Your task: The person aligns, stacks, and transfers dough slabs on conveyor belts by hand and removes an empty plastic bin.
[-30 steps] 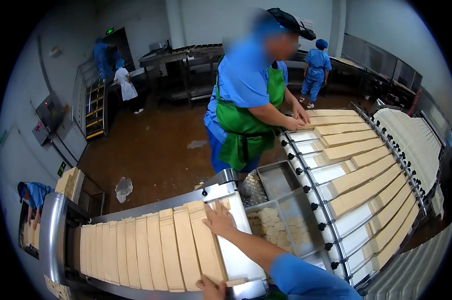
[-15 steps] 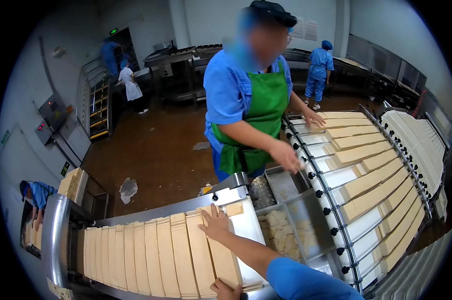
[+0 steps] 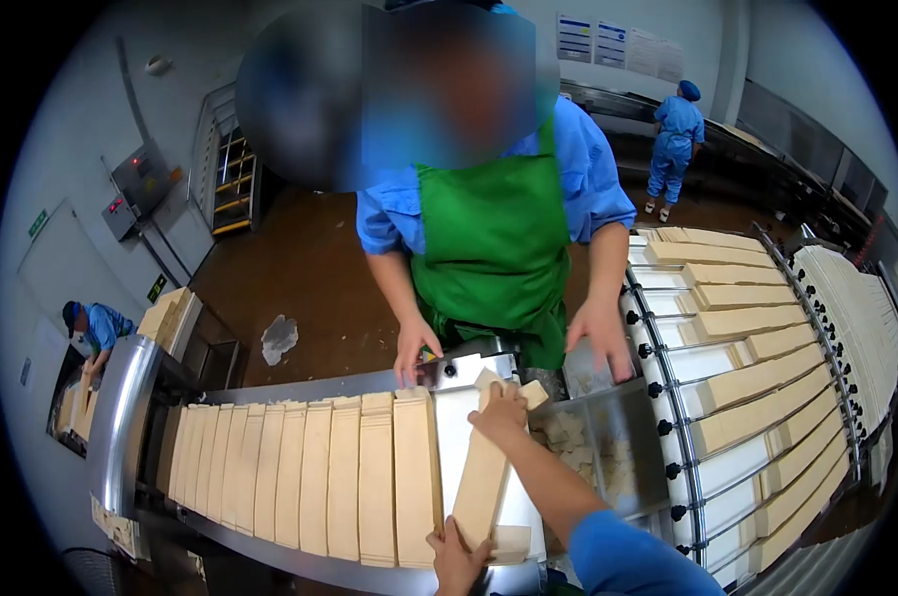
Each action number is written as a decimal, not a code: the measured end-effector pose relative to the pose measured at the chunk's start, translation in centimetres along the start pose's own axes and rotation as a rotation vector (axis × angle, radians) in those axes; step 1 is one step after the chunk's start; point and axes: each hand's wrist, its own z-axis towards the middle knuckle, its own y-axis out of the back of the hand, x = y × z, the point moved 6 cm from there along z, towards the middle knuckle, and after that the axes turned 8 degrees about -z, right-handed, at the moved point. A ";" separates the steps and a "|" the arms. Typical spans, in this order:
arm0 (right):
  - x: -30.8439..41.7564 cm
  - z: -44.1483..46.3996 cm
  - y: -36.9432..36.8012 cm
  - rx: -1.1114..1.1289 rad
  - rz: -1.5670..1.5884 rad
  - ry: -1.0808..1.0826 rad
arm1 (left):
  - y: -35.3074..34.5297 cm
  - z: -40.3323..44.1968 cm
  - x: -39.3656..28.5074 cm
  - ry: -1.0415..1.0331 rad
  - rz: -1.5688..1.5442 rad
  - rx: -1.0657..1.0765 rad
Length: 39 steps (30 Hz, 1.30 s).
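A long, pale dough-like strip (image 3: 483, 477) lies slanted on the white belt end, apart from the row. My right hand (image 3: 500, 412) grips its far end, where small loose pieces (image 3: 534, 394) lie. Around its near end are the fingers of my left hand (image 3: 459, 558), next to another short piece (image 3: 509, 544). To the left, several similar strips (image 3: 345, 477) stand side by side in a row on the metal-edged conveyor.
Across the conveyor stands a co-worker in a green apron (image 3: 493, 219), both hands apart from mine. Metal trays with broken pieces (image 3: 568, 437) sit right of the belt end. Beyond is a second conveyor with strips (image 3: 757, 382). Other people work at far left and back right.
A strip is now separated from the row's right end, slanted between my hands. The co-worker has turned towards my conveyor, hands now near its far edge and the trays. The view has shifted.
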 end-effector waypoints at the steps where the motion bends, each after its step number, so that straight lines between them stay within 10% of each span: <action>1: -0.9 0.0 0.0 -0.034 0.038 -0.007 | -0.8 0.4 0.9 -0.120 0.075 -0.041; 6: -3.7 -0.4 -0.5 -0.115 0.211 -0.008 | -2.0 0.9 0.0 0.118 0.159 0.092; 11: -14.0 -5.9 2.5 -0.308 0.562 -0.133 | -3.4 0.6 -2.7 -0.214 0.122 -0.136; 19: -39.3 -18.5 7.8 -0.907 0.856 -0.529 | -11.5 -2.0 -18.1 -0.642 -0.036 0.071; 30: -62.8 -17.0 8.9 -0.393 0.173 -0.796 | -23.6 -5.9 -29.0 -0.773 -0.142 0.867; 39: -68.1 -15.0 9.3 -0.387 0.150 -0.882 | -29.0 -6.0 -29.7 -0.857 -0.120 0.793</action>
